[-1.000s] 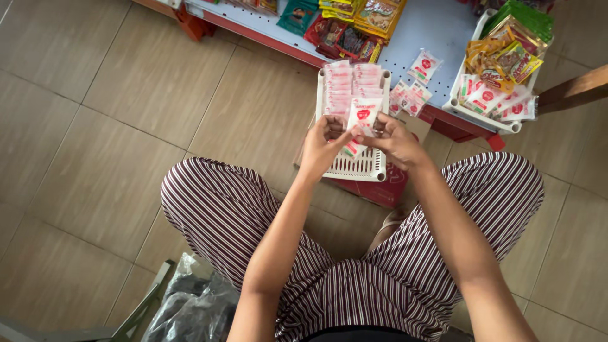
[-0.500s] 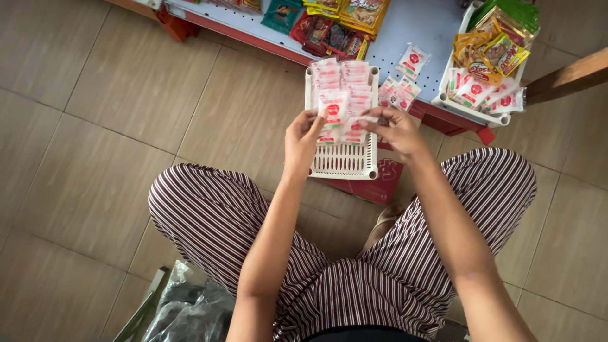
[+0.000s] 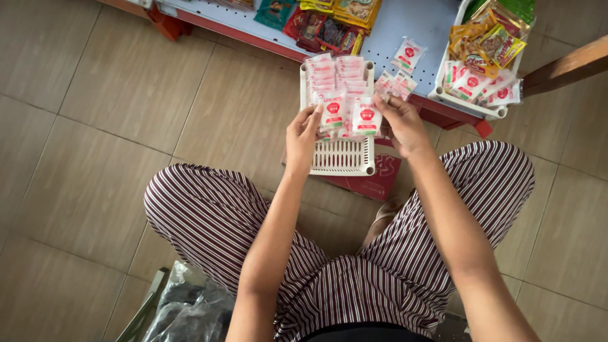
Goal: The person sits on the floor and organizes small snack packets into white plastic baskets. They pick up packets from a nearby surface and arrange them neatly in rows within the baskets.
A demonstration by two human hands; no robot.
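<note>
The left hand [image 3: 303,134] pinches a small white plastic sachet with a red emblem [image 3: 333,111] at its left edge, fingers curled. The right hand [image 3: 400,123] grips a matching white sachet [image 3: 367,118] beside it. Both sachets stand in the white slatted plastic basket [image 3: 342,158] between the hands, in front of rows of pink-and-white sachets [image 3: 334,71]. Beyond the right hand sits a second white basket of mixed snack packets [image 3: 472,104].

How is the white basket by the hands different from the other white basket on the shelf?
The near basket holds neat rows of white-and-red packets, with its front part bare; the far basket is heaped with mixed yellow, green and white packets. The left hand and right hand hold packets over the near basket; no hand touches the far basket. Both are white plastic.
</note>
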